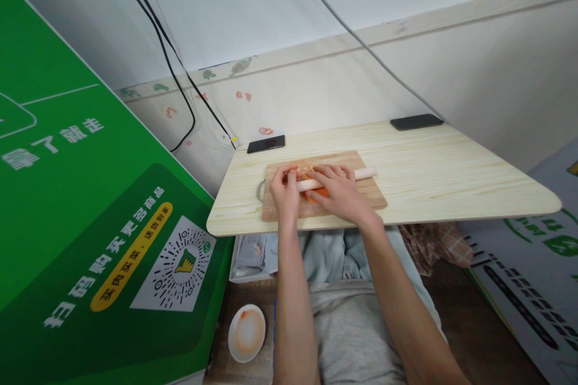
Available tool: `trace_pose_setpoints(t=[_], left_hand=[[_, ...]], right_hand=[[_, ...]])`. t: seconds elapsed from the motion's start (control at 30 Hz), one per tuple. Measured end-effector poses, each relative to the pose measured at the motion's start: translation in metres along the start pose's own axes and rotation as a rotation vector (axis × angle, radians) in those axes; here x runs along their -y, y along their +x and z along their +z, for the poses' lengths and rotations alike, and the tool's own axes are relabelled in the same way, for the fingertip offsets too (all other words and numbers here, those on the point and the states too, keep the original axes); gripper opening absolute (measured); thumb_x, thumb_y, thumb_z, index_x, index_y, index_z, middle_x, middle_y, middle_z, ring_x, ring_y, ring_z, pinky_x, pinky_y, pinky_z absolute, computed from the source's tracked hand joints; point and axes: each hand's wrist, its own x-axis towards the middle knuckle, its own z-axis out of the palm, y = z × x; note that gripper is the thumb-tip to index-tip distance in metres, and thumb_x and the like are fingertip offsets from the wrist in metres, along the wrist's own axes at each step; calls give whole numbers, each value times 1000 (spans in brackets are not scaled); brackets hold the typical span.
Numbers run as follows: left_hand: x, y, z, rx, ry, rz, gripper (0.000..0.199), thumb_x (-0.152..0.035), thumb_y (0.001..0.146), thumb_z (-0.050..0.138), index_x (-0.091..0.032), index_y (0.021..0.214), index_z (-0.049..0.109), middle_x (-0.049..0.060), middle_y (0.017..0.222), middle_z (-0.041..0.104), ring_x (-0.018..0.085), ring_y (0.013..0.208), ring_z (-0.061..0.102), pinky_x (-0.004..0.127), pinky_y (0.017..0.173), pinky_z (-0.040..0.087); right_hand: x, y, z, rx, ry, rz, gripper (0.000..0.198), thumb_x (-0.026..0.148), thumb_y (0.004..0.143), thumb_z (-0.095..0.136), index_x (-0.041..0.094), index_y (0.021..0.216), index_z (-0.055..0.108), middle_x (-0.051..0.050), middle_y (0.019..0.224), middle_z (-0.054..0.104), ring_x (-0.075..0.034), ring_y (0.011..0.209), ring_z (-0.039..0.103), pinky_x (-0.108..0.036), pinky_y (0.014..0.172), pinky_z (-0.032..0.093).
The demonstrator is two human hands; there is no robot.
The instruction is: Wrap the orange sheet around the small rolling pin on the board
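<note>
A pale wooden rolling pin (pixel 365 174) lies across a wooden cutting board (pixel 368 198), its right end past the board's edge. Under it is a flat piece of orange dough (pixel 320 194), mostly covered by my hands. My right hand (pixel 338 189) is laid over the pin, fingers across its far side and thumb on the near side. At the pin's left end, my left hand (pixel 285 189) is curled, thumb and fingers closed at the dough's left edge. Its fingertips are partly hidden. Pale orange bits show just beyond my fingers.
The board rests on a light wood-grain table (pixel 433 174). Two dark phones, a left one (pixel 266 144) and a right one (pixel 416 122), lie along the wall. Below stand a stained white bowl (pixel 247 332) and a white box (pixel 253 258). A green panel (pixel 90 210) rises at left.
</note>
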Motion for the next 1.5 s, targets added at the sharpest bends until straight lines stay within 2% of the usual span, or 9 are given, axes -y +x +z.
trace_pose_setpoints(t=[0.1,0.27,0.4,0.6,0.8,1.0,1.2,1.5], left_hand=[[0,1,0,0,13,2,16,-25,95,62,-21,94,77,4,94,79,19,86,74,31,84,61],[-3,-1,-1,6,24,12,16,-26,95,62,-21,94,77,4,95,80,19,87,74,30,83,61],[-4,-2,-1,11,14,12,16,-27,96,63,-20,95,77,4,96,79,18,87,74,31,85,60],[-4,-1,0,-1,6,15,15,-26,95,63,-21,94,77,5,96,79,19,88,74,30,84,59],[0,1,1,-1,-9,-4,15,-27,94,63,-21,94,77,5,95,79,19,87,73,31,84,60],[-1,1,1,-5,5,1,15,-26,94,63,-21,94,77,4,94,79,19,86,74,30,84,60],[-3,-1,0,-3,-2,21,15,-26,94,63,-21,94,77,4,94,79,18,86,73,30,84,59],[-2,0,0,0,30,17,16,-26,96,62,-21,94,77,4,95,79,19,88,74,30,85,60]], right_hand=[[1,0,0,-4,-3,-2,46,42,111,56,27,152,70,-14,161,67,-36,151,54,-61,128,31],[-2,-8,-11,89,4,-23,51,46,112,57,28,158,66,-14,153,71,-37,146,58,-61,130,30],[-5,-13,-15,106,25,-34,51,49,112,58,30,158,67,-12,151,73,-36,145,60,-60,130,32],[-5,-7,-10,90,4,-12,50,46,111,58,25,156,67,-15,151,72,-36,145,60,-60,130,31],[0,-1,-3,21,-26,6,47,42,111,58,26,154,68,-15,164,63,-36,151,54,-59,129,30],[-4,-6,-9,64,-18,-28,49,47,112,57,29,156,68,-14,151,72,-36,142,60,-59,126,34],[-6,-10,-12,95,-10,-27,50,48,112,57,26,156,68,-14,150,73,-37,142,61,-59,126,35],[-7,-7,-8,66,4,-22,49,48,112,55,27,153,69,-15,148,72,-36,138,62,-59,126,34]])
